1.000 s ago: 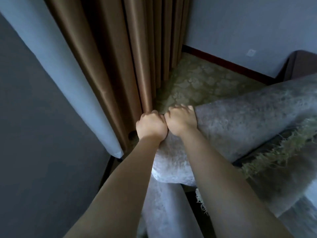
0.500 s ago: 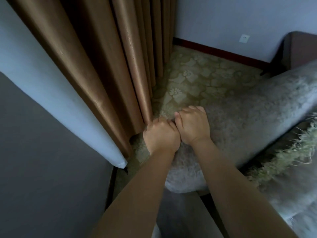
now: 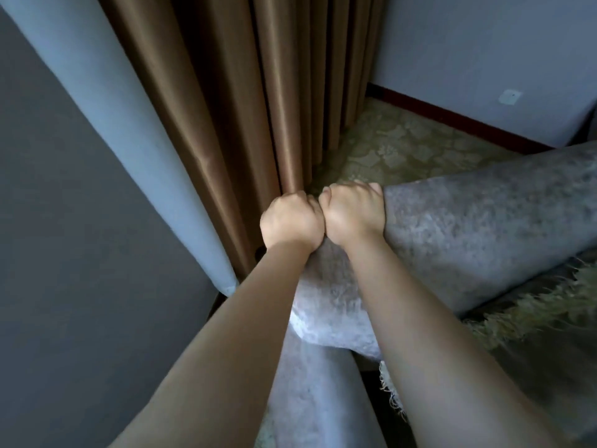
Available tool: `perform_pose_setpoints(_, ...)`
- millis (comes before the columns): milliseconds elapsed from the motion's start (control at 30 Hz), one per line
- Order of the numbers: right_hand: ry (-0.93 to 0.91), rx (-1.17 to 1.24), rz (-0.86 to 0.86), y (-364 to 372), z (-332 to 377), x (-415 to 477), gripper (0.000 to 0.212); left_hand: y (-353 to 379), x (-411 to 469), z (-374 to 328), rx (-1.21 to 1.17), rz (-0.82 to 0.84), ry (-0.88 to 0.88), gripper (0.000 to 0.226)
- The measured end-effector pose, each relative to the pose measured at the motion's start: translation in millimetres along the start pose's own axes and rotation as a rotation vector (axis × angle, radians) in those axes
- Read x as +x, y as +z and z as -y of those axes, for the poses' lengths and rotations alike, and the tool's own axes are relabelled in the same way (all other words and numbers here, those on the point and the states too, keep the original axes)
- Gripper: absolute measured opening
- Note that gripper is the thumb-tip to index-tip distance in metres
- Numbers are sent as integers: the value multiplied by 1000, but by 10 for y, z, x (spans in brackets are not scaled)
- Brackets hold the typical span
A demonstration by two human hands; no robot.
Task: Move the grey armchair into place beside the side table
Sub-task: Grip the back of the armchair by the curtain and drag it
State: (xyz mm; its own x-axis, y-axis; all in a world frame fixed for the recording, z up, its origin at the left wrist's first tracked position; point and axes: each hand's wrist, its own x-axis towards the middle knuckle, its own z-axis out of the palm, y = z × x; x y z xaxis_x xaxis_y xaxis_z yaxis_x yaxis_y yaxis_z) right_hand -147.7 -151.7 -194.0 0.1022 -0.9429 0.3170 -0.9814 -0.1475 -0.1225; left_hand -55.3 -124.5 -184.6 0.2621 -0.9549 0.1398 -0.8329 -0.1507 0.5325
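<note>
The grey armchair [image 3: 478, 227] fills the lower right of the head view; its velvety padded back runs from the centre to the right edge. My left hand [image 3: 290, 221] and my right hand [image 3: 352, 211] sit side by side, knuckles touching, both gripping the corner of the chair's top edge with fingers curled over the far side. A fringed pale throw [image 3: 523, 312] lies on the seat. No side table shows in this frame.
Brown curtains [image 3: 258, 108] hang just beyond my hands, almost touching the chair corner. A grey-blue wall panel [image 3: 97, 124] stands at the left. Patterned carpet [image 3: 403, 147] lies between the chair and the far wall with its dark red skirting [image 3: 452, 118] and a socket [image 3: 509, 97].
The view swung down and back up. My hands kept their grip on the chair corner, which now sits closer to the curtain again; a dark piece of furniture at the far right has left the view.
</note>
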Motion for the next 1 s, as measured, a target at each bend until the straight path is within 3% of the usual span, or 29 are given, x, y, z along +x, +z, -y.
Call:
perform_pose_setpoints(400,-92,-9,144,-415,166,-921,40,-289,-1053,141,8,-1,-48,32)
perform_pose_setpoints(633,-21,54,-52,-267,181,-844,44,-182,-929,224,21,-91,18,47)
perform_pose_setpoints(900,-33,59,-65,-231,195,-810,42,-141,-882,241,63,-47,20,36)
perform_pose_setpoints(1000,-31,71,-87,-217,196,-793,42,-150,-874,243,46,-76,32,44)
